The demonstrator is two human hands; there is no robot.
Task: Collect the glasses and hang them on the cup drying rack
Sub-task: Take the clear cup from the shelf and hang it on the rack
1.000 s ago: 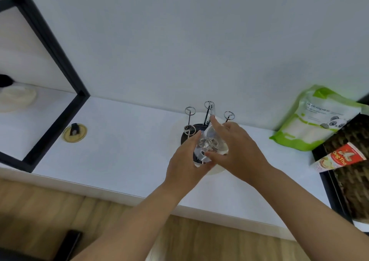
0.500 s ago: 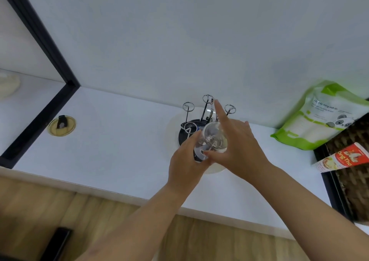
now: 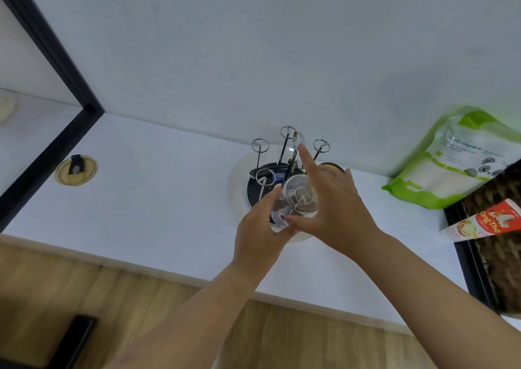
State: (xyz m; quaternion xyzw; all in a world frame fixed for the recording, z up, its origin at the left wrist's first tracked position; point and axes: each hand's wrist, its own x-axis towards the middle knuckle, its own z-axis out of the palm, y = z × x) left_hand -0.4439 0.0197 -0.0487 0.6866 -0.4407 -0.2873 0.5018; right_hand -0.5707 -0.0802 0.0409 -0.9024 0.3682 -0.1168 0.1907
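Note:
A clear glass [image 3: 299, 198] is upside down over a front prong of the cup drying rack [image 3: 282, 154], a black round base with thin metal prongs ending in rings. My left hand [image 3: 260, 233] grips the glass from the left and below. My right hand [image 3: 332, 205] holds it from the right, index finger pointing up toward the back prongs. The prong's ring shows through the glass bottom. The rack stands on a white round tray [image 3: 236, 188] on the white counter against the wall.
A green-and-white pouch [image 3: 454, 162] leans on the wall at the right, beside a red-and-white tube [image 3: 485, 223] on a dark wicker tray [image 3: 501, 255]. A round brass cable outlet [image 3: 75, 169] sits left. A black frame [image 3: 53, 131] borders the counter's left end.
The glass has gone down a little further over the front prong, with both hands still on it. The view has shifted slightly closer and left.

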